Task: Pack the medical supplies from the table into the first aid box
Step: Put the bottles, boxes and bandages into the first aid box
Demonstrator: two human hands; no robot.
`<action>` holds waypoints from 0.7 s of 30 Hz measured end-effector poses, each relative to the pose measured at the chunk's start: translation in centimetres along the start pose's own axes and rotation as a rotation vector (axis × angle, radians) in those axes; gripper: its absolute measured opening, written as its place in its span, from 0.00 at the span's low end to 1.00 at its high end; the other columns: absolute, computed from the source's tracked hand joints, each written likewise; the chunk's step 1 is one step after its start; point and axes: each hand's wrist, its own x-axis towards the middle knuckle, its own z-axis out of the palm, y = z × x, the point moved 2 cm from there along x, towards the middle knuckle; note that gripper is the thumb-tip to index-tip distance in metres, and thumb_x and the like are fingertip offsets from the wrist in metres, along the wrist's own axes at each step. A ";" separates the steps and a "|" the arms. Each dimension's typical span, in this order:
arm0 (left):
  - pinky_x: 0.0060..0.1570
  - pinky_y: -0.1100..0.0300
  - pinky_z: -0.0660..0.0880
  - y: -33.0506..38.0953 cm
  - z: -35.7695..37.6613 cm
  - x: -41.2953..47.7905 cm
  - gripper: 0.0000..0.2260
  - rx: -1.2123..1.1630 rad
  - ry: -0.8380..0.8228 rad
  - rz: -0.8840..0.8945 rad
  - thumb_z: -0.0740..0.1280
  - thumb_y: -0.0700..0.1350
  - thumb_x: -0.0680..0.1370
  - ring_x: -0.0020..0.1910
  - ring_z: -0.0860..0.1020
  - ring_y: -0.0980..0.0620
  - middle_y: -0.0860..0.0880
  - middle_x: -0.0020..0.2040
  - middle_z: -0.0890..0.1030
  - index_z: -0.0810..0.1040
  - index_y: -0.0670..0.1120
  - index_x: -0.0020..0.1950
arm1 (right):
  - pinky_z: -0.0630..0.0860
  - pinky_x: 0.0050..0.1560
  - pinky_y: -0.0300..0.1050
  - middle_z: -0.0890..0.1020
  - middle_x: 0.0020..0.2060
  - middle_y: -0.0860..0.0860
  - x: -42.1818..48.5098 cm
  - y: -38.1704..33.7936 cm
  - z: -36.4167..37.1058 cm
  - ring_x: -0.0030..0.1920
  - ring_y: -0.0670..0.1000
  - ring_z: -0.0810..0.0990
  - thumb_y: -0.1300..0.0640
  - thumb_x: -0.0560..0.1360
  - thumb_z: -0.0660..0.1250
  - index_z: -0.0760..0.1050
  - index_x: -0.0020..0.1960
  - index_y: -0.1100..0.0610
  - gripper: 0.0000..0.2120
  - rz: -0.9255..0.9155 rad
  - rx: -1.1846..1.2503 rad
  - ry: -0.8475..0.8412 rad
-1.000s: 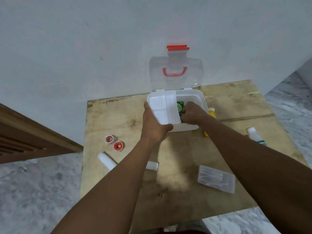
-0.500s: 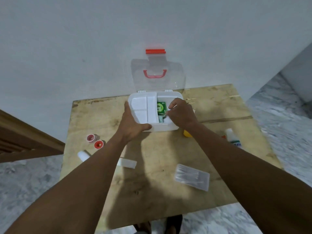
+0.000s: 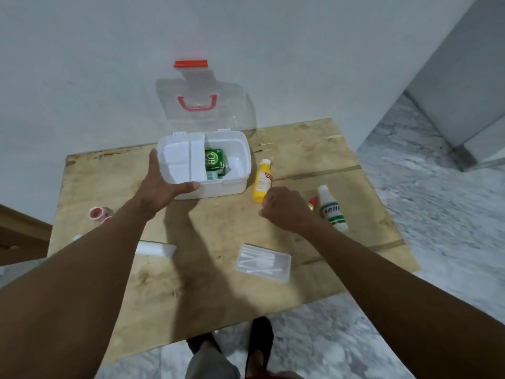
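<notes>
The white first aid box [image 3: 235, 184] stands open near the table's far edge, its clear lid [image 3: 202, 105] with a red handle leaning on the wall. A green carton [image 3: 215, 159] lies inside, beside a white insert tray [image 3: 181, 162]. My left hand [image 3: 164, 184] grips the box's front left corner. My right hand [image 3: 287, 209] hovers over the table right of the box, fingers curled and holding nothing, just below a yellow bottle [image 3: 263, 180]. A white bottle with green print [image 3: 332, 207] lies further right.
A clear pack of cotton swabs [image 3: 263, 262] lies near the table's front. A white roll [image 3: 155, 248] and red-capped tape rolls [image 3: 97, 213] sit on the left, partly behind my left arm. A small red-tipped item [image 3: 313, 201] lies by the white bottle. The wooden table [image 3: 213, 296] ends close to my feet.
My right hand has come out of the box and moved right and toward me, to the yellow bottle's base. The green carton stays in the box. My left hand still holds the box.
</notes>
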 end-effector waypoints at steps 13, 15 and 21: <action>0.62 0.37 0.73 -0.9 -0.1 -0.1 0.52 -0.058 0.063 -0.042 0.82 0.43 0.64 0.69 0.68 0.47 0.52 0.69 0.66 0.52 0.49 0.78 | 0.71 0.57 0.58 0.69 0.62 0.58 -6.4 0.6 7.0 0.62 0.61 0.69 0.49 0.66 0.77 0.62 0.65 0.57 0.35 0.002 -0.548 -0.190; 0.63 0.39 0.73 -0.9 -0.1 -0.2 0.50 -0.062 0.081 -0.014 0.82 0.43 0.64 0.68 0.68 0.49 0.53 0.68 0.67 0.54 0.49 0.77 | 0.71 0.58 0.58 0.69 0.63 0.58 -6.2 0.5 7.1 0.63 0.61 0.69 0.49 0.69 0.74 0.63 0.66 0.56 0.32 0.030 -0.504 -0.168; 0.68 0.46 0.70 -0.7 0.2 -0.4 0.52 -0.079 0.087 -0.003 0.81 0.42 0.66 0.66 0.67 0.51 0.51 0.70 0.67 0.50 0.48 0.79 | 0.75 0.55 0.57 0.66 0.59 0.60 -5.9 -1.8 4.6 0.58 0.65 0.72 0.48 0.68 0.73 0.61 0.67 0.47 0.33 0.056 -0.250 0.021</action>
